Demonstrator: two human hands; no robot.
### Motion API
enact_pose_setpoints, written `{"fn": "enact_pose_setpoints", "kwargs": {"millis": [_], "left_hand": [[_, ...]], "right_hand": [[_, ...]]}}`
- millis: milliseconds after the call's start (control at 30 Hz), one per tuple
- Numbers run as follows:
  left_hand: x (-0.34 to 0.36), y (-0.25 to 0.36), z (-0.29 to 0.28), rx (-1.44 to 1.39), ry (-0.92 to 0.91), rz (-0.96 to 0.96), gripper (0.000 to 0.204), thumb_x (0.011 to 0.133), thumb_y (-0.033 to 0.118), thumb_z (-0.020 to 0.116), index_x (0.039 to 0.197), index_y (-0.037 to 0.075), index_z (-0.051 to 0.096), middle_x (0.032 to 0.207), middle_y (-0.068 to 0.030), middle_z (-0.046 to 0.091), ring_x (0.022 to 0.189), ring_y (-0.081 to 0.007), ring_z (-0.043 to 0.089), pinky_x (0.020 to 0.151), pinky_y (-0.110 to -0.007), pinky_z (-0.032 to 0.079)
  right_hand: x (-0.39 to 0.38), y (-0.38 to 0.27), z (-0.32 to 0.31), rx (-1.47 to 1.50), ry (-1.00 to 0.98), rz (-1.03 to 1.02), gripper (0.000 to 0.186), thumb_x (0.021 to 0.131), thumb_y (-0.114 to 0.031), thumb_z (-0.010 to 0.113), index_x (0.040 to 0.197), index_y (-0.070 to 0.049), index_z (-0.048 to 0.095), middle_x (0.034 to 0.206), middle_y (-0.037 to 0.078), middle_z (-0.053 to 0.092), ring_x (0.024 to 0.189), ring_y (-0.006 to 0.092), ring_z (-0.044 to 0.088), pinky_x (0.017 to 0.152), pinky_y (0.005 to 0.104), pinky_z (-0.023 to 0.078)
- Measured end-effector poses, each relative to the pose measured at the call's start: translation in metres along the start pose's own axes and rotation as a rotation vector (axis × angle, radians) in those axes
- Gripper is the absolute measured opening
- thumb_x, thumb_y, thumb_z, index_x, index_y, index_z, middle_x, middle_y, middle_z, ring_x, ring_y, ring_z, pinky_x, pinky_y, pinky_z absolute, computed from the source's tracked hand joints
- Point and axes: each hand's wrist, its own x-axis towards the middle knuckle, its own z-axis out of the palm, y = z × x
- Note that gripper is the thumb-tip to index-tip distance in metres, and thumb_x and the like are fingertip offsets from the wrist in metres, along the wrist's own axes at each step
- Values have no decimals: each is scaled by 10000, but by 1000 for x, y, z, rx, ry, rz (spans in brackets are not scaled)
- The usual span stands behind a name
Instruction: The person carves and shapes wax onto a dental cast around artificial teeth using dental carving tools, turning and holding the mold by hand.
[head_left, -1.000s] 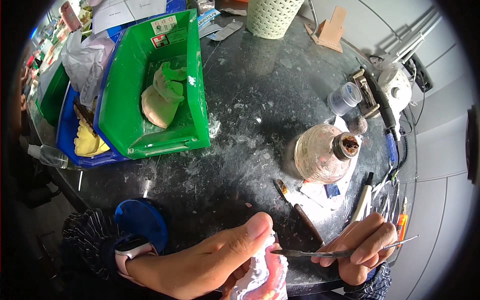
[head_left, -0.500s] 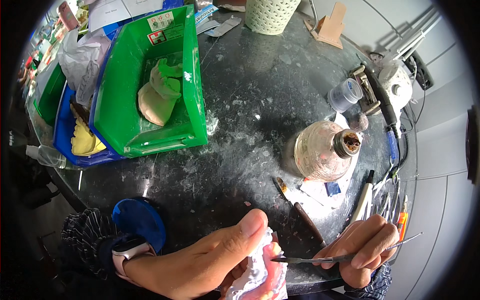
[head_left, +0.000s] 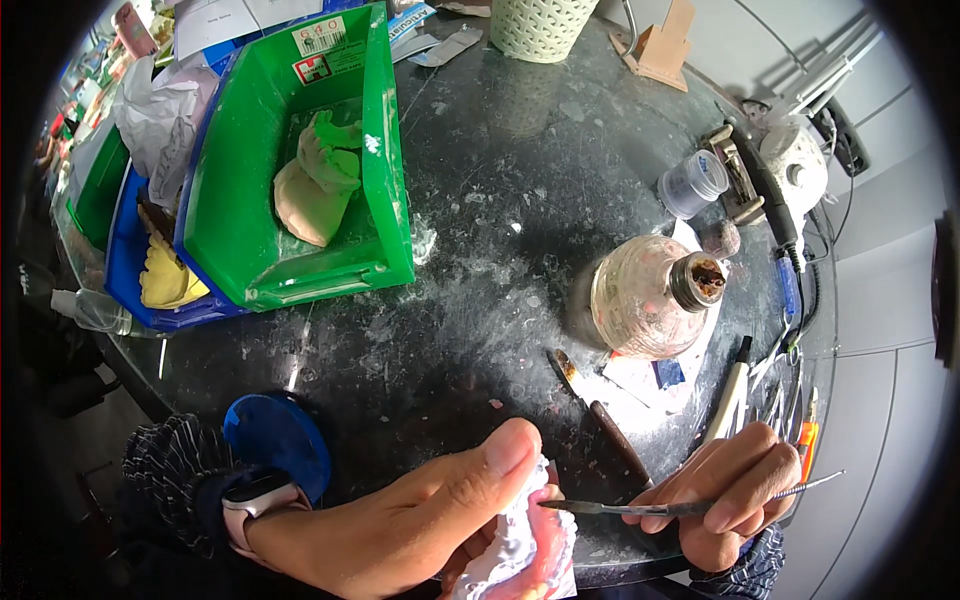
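Observation:
My left hand [head_left: 400, 515] is closed around a white plaster dental model [head_left: 492, 572], its thumb lying along the upper edge. Pink wax [head_left: 550, 545] covers the model's right side. Between the fingers and thumb of my right hand [head_left: 725, 490] is a slim metal wax carver [head_left: 600, 508]. Its dark flat tip touches the upper part of the pink wax, while the ribbed far end sticks out to the right. My left fingers are mostly hidden behind the model. Just beyond the carver lies a wax knife [head_left: 620, 440] with a brown handle.
A glass spirit lamp [head_left: 640, 300] stands on paper at right, near a small clear jar [head_left: 692, 185]. Assorted hand tools [head_left: 775, 400] lie along the right edge. At left, a green bin [head_left: 235, 200] holds a plaster model [head_left: 312, 195]; a blue lid [head_left: 278, 445] sits by my left wrist.
The carver's tip has shifted slightly up and left on the pink wax, and its blade looks turned a little. Both hands keep their holds.

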Motion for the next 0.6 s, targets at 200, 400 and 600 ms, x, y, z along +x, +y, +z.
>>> {"fn": "enact_pose_setpoints", "kwargs": {"millis": [200, 400, 600], "left_hand": [[0, 5, 10, -8, 72, -83, 437, 927, 447, 278, 827, 65, 465, 722, -4, 505, 670, -81, 484, 632, -220, 385], [-4, 8, 2, 121, 115, -215, 556, 884, 548, 265, 1006, 45, 467, 919, -32, 529, 820, -103, 505, 753, -262, 400], [-3, 7, 1, 149, 81, -202, 600, 873, 573, 260, 1056, 40, 464, 976, -41, 536, 865, -111, 512, 790, -274, 405]], "right_hand": [[-3, 0, 3, -5, 36, -25, 235, 867, -160, 509, 842, 72, 532, 756, 245, 548, 690, 391, 622, 601, 551, 519], [-7, 9, 33, -187, 328, -104, 190, 767, -106, 648, 789, 16, 504, 723, 164, 516, 573, 284, 622, 521, 440, 563], [-7, 11, 28, -279, 315, -124, 211, 750, -112, 670, 800, -16, 489, 750, 149, 517, 560, 255, 622, 484, 388, 570]]}}
